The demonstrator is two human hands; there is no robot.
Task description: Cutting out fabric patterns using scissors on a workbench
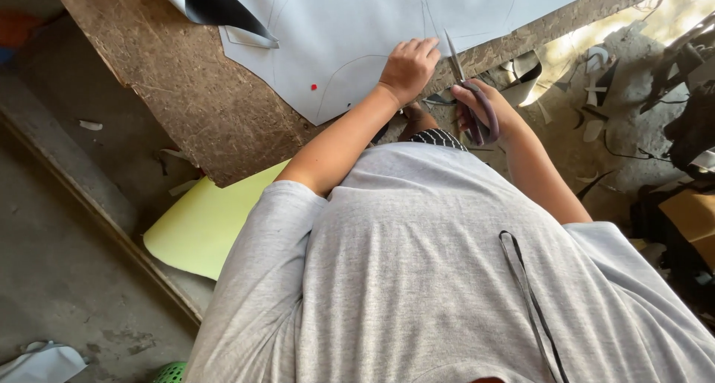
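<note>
**Ana:** Scissors (471, 92) sit in the right hand (488, 113), fingers closed through the dark handle loops. The blades point up and away from the body, and they look nearly shut, though I can't tell for certain.

**Ben:** And the other hand?

**Ana:** Just left of the blades, the left hand (407, 68) lies palm-down on the sheet (357, 33), fingers curled and pressing it flat. It grips nothing; it only bears on the material.

**Ben:** Where is the sheet against the scissors?

**Ana:** Its edge runs right beside the blade tips, between the two hands. The sheet is pale grey-white with thin curved lines drawn on it and a small red mark, down and left of the left hand. It spreads up and left from there across the board (194, 92), a rough brown chipboard top.

**Ben:** Anything further out?

**Ana:** At the sheet's far left a flap (216, 3) folds over and shows a black underside. Below the board, near the left elbow, a yellow sheet (205, 223) sticks out. Right of the scissors hand, offcuts (596, 62) lie scattered on the sunlit ground. A narrow dark strip (529, 293) rests on the person's grey shirt (417, 279).
</note>
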